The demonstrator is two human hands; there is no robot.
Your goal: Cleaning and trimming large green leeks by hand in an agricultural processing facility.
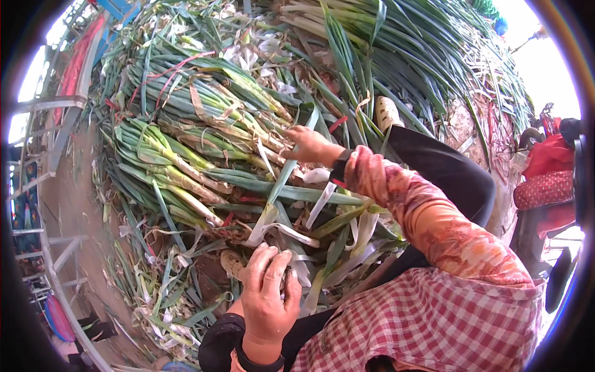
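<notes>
My right hand (307, 146) reaches over the root ends of a pile of leeks (186, 167), its fingers stretched out and touching the stalks or loose leaves there. A long peeled leaf (285, 180) runs from beside that hand down toward my lap. My left hand (266, 304) is raised over my knee, fingers half bent and apart, nothing visible held in it. Just beyond its fingertips lie pale stripped leaves (266, 220) and a thin white stalk end (297, 235). The left palm is mostly hidden.
Another heap of long green leeks (409, 56) lies at the far right. Leaf scraps (167, 310) litter the ground near my left. A metal frame (56, 248) stands along the left side. My shoes (387, 113) rest among the leeks. Red bags (545, 167) sit at the right.
</notes>
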